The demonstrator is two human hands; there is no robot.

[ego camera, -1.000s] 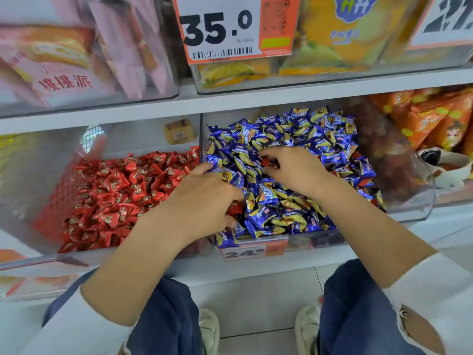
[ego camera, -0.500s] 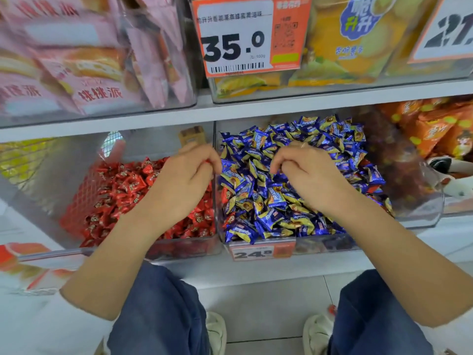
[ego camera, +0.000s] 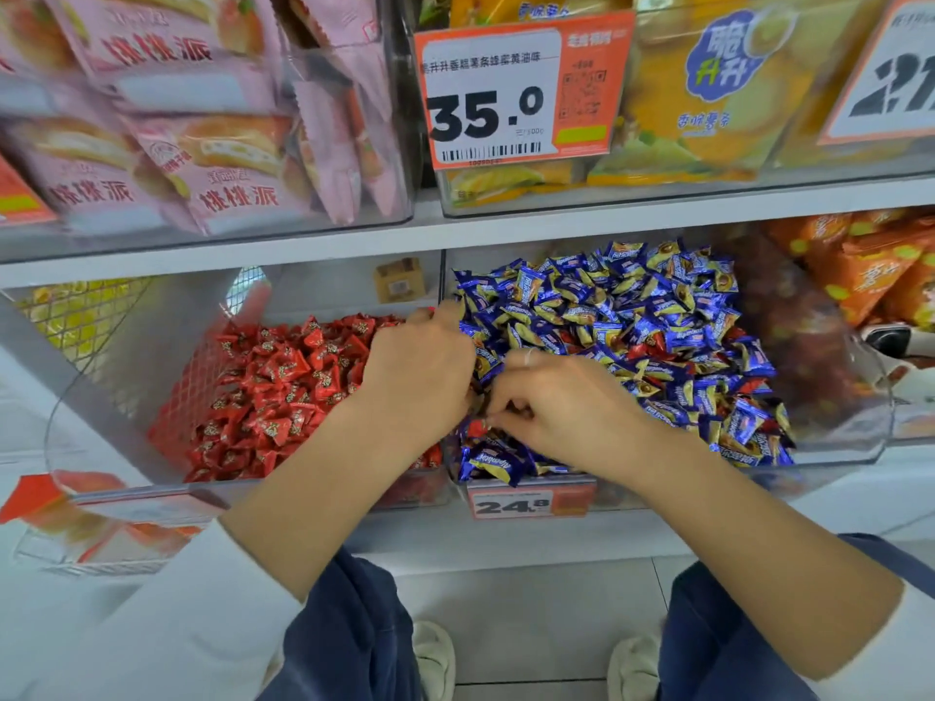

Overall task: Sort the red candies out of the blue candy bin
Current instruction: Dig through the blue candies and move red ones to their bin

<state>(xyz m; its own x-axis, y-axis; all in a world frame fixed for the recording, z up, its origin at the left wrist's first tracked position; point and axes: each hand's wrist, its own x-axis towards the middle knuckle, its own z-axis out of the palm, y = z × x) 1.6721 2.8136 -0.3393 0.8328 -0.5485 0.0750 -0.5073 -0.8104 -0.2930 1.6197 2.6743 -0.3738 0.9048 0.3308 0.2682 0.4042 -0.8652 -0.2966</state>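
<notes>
Shop shelf with two clear bins: sorting at the divider.
Your right hand (ego camera: 571, 412) curls its fingers (ego camera: 506, 414) into the front-left corner of the blue candy bin (ego camera: 830, 447), seemingly pinching a red candy (ego camera: 475, 427); your left hand (ego camera: 420, 376) hovers at the divider, fingers bent, contents hidden. Lift only red wrappers, then drop them left into the red candy bin (ego camera: 101, 397). More strays show right of your hands.

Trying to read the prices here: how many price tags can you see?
3: the 35.0 tag top centre, a cut-off tag at the upper right edge, and the 24.8 tag under the blue candy bin. Others may be hidden.
</notes>
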